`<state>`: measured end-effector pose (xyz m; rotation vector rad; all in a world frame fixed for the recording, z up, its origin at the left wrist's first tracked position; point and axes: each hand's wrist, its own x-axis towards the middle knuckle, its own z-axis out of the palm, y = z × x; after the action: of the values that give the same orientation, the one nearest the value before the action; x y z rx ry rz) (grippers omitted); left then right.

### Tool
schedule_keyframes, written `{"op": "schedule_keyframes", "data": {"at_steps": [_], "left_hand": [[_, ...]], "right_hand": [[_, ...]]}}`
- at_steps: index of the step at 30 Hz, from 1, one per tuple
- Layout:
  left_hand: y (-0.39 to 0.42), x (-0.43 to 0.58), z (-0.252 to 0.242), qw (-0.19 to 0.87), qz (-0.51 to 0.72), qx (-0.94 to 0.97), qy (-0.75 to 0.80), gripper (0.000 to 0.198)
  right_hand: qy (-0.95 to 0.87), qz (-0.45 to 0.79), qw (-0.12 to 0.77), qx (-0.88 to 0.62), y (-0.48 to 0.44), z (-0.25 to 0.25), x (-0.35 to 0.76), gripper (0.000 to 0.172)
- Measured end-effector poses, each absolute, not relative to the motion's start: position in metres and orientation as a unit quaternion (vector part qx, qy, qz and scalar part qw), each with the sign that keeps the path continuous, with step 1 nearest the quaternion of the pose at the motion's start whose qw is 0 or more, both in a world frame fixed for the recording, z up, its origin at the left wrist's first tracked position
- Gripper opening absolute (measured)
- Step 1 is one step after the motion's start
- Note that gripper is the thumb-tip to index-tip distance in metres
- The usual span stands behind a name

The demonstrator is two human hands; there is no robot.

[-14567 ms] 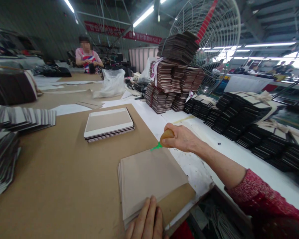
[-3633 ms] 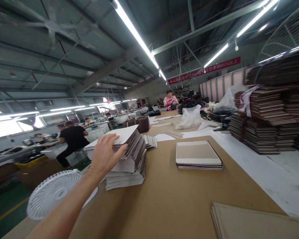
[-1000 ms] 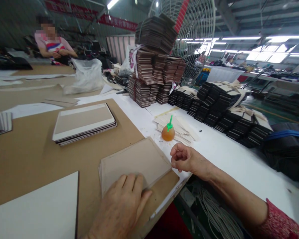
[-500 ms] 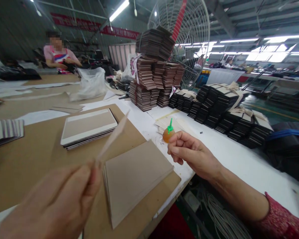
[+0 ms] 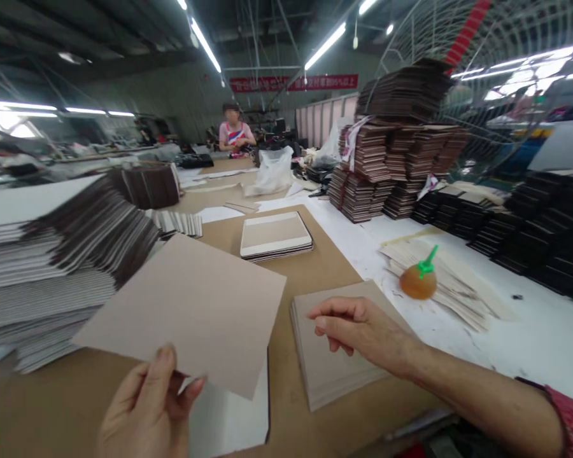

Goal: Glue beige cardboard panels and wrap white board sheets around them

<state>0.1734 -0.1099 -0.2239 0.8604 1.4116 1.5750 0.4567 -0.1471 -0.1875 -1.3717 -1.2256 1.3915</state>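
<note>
My left hand point(image 5: 148, 407) grips a thin beige cardboard sheet point(image 5: 186, 305) by its near edge, thumb on top, and the sheet tilts toward me. Under it, partly covered, lies a white board with a dark edge point(image 5: 233, 420). My right hand point(image 5: 353, 327) hovers over a stack of beige sheets point(image 5: 334, 381), its fingers curled in and the thumb close to the index finger, with nothing visible between them. To the right, an orange bottle with a green nozzle point(image 5: 419, 281) rests beside some loose cream strips point(image 5: 458, 286).
Farther up the brown board point(image 5: 310, 273) is a small pile of white-bordered panels point(image 5: 277, 232). Tall stacks of white and dark pieces point(image 5: 67, 254) stand at left. Bundled brown pieces point(image 5: 386, 152) and black ones point(image 5: 530, 229) line the right. A person point(image 5: 236, 133) stands far back.
My view has swung left. The sheet in my left hand, edge-on before, now shows its broad face. My right hand, earlier beside the orange bottle, is now over the beige stack.
</note>
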Motion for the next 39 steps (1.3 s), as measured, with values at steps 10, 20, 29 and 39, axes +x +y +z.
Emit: {"op": "schedule_keyframes", "data": {"at_steps": [10,20,29,39], "left_hand": [[-0.135,0.185,-0.229,0.511,0.646,0.124,0.553,0.031],[-0.113,0.125,-0.21,0.36,0.465,0.589,0.554,0.032],[-0.096,0.074,-0.284,-0.061,0.078,0.828,0.552,0.067],[-0.126,0.082,-0.274,0.165,0.261,0.675,0.67,0.06]], "right_hand": [[-0.479,0.553,0.437,-0.524,-0.115,-0.196,0.384,0.017],[-0.465,0.431,0.619,-0.464,-0.09,-0.137,0.417,0.019],[-0.445,0.396,0.649,-0.474,-0.096,-0.127,0.458,0.014],[-0.407,0.555,0.536,-0.489,-0.099,-0.181,0.442,0.021]]}}
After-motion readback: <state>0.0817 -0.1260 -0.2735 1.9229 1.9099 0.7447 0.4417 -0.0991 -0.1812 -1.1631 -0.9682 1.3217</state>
